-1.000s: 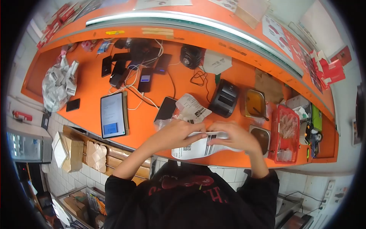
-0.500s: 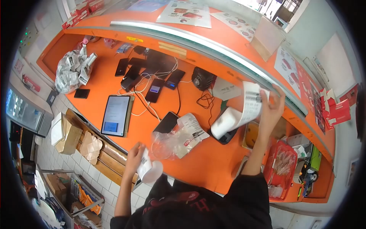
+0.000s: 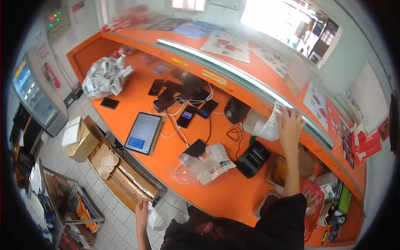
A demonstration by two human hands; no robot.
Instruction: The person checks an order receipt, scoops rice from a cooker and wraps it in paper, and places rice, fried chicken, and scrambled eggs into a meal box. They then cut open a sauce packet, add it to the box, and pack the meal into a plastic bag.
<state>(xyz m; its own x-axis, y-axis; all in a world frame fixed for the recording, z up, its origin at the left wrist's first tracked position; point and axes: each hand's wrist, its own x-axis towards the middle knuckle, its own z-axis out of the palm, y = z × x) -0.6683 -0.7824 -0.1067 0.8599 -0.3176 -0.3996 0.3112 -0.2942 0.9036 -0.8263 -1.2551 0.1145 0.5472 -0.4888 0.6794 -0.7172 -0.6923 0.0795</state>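
Curled paper strip point(image 3: 266, 131), raised over the orange counter point(image 3: 225, 196): we see the right hand point(image 3: 290, 125) pinching its upper edge between thumb and fingers, just in front of the shelf's edge. Low and beyond the counter's near side, we find the left hand point(image 3: 142, 210) pinching a second printed paper point(image 3: 152, 214), whose lower end also curls. Beneath the raised strip in this view we note a black slotted device point(image 3: 253, 159), with a clear plastic bag point(image 3: 189, 164) and a tablet point(image 3: 143, 132) farther left.
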